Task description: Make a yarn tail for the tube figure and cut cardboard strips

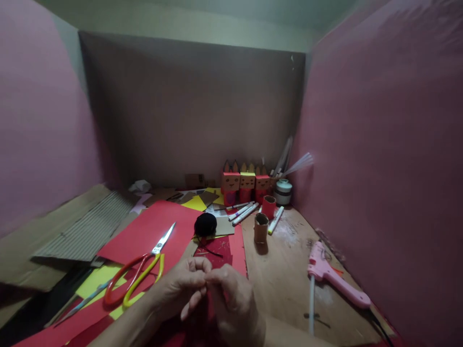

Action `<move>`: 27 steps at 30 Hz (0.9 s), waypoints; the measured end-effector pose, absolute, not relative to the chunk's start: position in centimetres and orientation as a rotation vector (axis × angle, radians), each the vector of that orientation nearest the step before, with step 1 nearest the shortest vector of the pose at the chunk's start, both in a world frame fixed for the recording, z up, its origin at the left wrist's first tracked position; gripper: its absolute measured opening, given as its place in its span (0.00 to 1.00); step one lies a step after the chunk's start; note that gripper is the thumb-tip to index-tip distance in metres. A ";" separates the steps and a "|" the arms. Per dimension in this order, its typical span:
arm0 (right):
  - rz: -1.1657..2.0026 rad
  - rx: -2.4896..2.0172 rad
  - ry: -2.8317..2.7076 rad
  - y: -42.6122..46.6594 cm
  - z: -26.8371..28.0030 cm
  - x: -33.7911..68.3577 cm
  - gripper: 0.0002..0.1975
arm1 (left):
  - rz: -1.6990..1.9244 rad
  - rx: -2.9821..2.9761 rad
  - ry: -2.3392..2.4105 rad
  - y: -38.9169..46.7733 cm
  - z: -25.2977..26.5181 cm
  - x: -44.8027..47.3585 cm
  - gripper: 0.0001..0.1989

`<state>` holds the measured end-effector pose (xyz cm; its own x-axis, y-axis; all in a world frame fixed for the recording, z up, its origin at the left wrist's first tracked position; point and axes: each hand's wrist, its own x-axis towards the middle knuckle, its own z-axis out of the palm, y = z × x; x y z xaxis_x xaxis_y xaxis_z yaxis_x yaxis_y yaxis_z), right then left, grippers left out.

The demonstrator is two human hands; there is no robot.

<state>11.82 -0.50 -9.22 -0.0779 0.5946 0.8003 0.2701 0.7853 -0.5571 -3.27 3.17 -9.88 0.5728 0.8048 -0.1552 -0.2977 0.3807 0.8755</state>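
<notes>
Black ball just beyond hands

Dim light leaves the back wall in shadow, and the side walls look stretched.

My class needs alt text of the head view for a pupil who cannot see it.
The left hand and right hand meet at the fingertips, anything between them too small to tell, near a black ball. Scissors lie left, a glue gun right; three cat figures stand at the back.
</notes>
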 end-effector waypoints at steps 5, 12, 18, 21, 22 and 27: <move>0.271 -0.686 -1.715 -0.6 -9.9 11.9 0.11 | 0.734 0.808 0.650 3.1 -10.1 -3.2 0.08; 0.294 -0.772 -1.702 -0.3 -11.8 12.0 0.13 | 0.727 0.713 0.685 2.6 -9.0 -2.4 0.08; 0.295 -0.800 -1.750 -0.3 -11.3 12.4 0.15 | 0.737 0.687 0.653 2.4 -8.7 -2.3 0.08; 0.292 -0.812 -1.774 -0.4 -11.2 12.7 0.15 | 0.762 0.694 0.634 2.5 -8.9 -2.2 0.09; 0.286 -0.799 -1.784 -0.5 -11.1 12.9 0.15 | 0.767 0.695 0.621 2.5 -9.0 -2.2 0.09; 0.271 -0.760 -1.856 -0.1 -11.1 13.4 0.15 | 0.729 0.750 0.585 2.8 -9.0 -2.3 0.09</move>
